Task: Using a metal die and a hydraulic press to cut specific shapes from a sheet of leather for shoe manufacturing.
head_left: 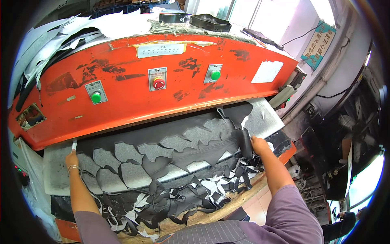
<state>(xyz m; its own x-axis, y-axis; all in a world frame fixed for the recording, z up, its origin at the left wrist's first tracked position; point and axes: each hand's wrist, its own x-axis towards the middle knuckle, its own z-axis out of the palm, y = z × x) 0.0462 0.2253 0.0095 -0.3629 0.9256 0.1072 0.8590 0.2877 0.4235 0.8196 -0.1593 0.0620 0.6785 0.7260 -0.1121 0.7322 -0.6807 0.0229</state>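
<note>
A dark grey sheet, leather-like and full of cut-out gaps (154, 166), lies across the pale cutting board (266, 118) of a red press. My left hand (72, 159) is closed at the board's left end, a narrow pale strip (74, 145) standing up from its fingers. It is unclear whether this strip belongs to the sheet. At the right, my right hand (259, 145) grips a bunched, folded-over part of the dark sheet (244, 143). Grey board shows through the gaps. The fingertips of both hands are partly hidden.
The red press head (122, 93) overhangs the board, with two green buttons and a red button (159, 83) on its front. Black and white scraps (178, 203) heap along the wooden near edge (211, 217). Pale sheets (53, 44) and black trays (210, 22) lie on top.
</note>
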